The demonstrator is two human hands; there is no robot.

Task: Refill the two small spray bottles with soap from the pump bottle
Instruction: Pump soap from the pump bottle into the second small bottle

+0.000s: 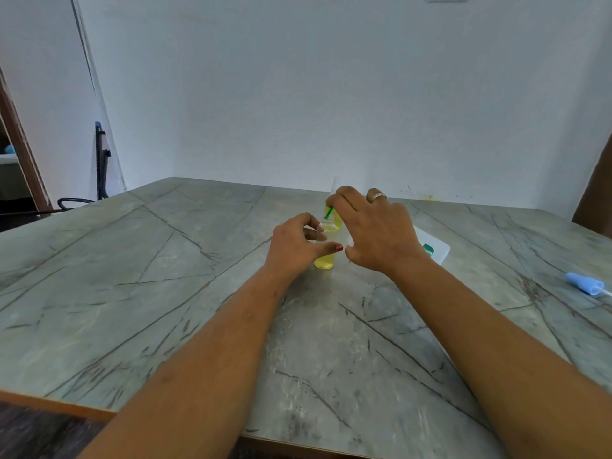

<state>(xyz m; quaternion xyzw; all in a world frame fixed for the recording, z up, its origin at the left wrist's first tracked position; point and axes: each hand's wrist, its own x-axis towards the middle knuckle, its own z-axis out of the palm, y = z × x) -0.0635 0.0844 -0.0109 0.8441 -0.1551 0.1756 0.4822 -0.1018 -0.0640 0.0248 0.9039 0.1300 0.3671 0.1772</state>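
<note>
A small clear spray bottle (324, 260) with yellow liquid stands upright mid-table, its neck uncapped. My left hand (294, 246) grips it from the left, thumb across its front. My right hand (377, 230) pinches a thin green tube (329, 212) whose lower end sits in the bottle's neck. What the tube's top joins to is hidden by my fingers. A second small yellow bottle (337, 220) with a clear cap (336, 183) stands just behind, partly covered by my fingers. A white container with a green mark (433, 250) lies behind my right wrist, mostly hidden.
A light blue spray head (584, 285) with a white tube lies on the grey marble-patterned table (165, 293) at the far right. A white wall runs along the table's back edge. A dark chair (99, 167) stands off the table's left corner.
</note>
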